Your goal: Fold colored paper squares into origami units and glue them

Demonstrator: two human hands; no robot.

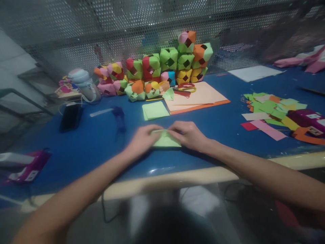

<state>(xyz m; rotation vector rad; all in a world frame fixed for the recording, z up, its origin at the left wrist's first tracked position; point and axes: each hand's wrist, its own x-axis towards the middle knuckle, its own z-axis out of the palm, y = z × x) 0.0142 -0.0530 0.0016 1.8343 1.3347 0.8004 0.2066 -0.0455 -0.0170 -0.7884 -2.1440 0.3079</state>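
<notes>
A light green sheet of paper [166, 140], folded, lies on the blue table before me. My left hand [146, 137] grips its left side, with the thumb along the upper edge. On the other side, my right hand [189, 135] pinches the paper's upper right edge with bent fingers. Just behind the hands sits a small stack of light green paper squares [155, 110]. Past it, peach and orange sheets [203, 96] bear red-and-yellow-handled scissors [186, 88]. Both hands are slightly blurred.
Stacked folded-paper modules [169, 59] stand along the perforated metal panel. Paper scraps [269, 108] and a purple box [308, 120] lie right. At left are a bottle [85, 84], a phone [71, 117], a dark blue object [118, 118] and another purple box [30, 167].
</notes>
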